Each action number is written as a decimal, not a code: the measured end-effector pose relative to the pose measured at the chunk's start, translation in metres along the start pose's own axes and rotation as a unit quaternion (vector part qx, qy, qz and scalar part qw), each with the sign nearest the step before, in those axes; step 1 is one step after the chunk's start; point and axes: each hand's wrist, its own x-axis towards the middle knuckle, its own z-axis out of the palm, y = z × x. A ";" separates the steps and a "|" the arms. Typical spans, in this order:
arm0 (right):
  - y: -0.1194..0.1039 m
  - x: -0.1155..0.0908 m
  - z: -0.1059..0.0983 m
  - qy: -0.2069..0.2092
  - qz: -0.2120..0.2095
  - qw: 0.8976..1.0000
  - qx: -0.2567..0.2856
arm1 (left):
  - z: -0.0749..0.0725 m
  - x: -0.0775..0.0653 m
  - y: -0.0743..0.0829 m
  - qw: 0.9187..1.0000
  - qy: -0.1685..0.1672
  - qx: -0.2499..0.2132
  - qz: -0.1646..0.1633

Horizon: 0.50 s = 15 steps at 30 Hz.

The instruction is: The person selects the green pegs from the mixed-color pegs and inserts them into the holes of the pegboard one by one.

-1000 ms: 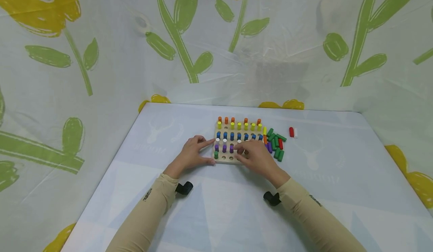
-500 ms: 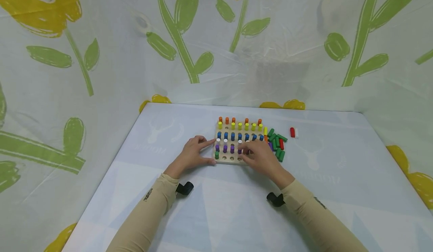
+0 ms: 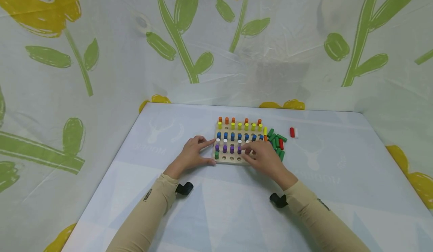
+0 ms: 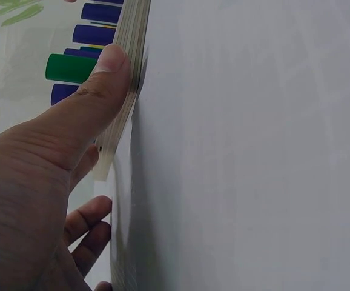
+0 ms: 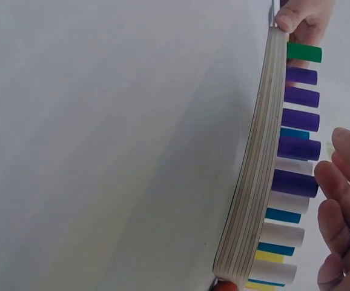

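Note:
A wooden pegboard (image 3: 231,161) lies on the table with rows of upright orange, yellow, blue, white and purple pegs. A lone green peg (image 3: 217,155) stands at its front left corner. My left hand (image 3: 193,154) rests against the board's left side, index finger and thumb spread and straight; in the left wrist view the thumb (image 4: 102,79) presses the front edge. Over the right part of the purple row is my right hand (image 3: 264,156), fingers loosely bent with nothing seen between them. In the right wrist view its fingertips are right by the top of a purple peg (image 5: 296,183).
Loose green pegs (image 3: 274,143) lie heaped right of the board, with a red peg (image 3: 281,144) among them. Farther right lie another red peg (image 3: 292,132) and a white peg (image 3: 296,133). A flower-printed curtain (image 3: 287,75) hangs behind the table.
My right hand has shifted rightward along the purple row, uncovering a purple peg and a hole in front of it. My left hand has stayed at the board's left side.

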 end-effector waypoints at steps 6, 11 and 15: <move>0.002 -0.002 -0.003 0.006 0.000 1.000 0.000 | -0.001 0.000 0.000 1.000 0.001 -0.002 0.000; 0.005 -0.004 -0.004 0.009 0.001 1.000 -0.011 | 0.000 0.000 0.001 1.000 0.002 -0.005 -0.002; 0.006 -0.007 -0.006 0.011 0.007 1.000 -0.009 | 0.000 0.001 0.000 1.000 0.001 -0.005 -0.004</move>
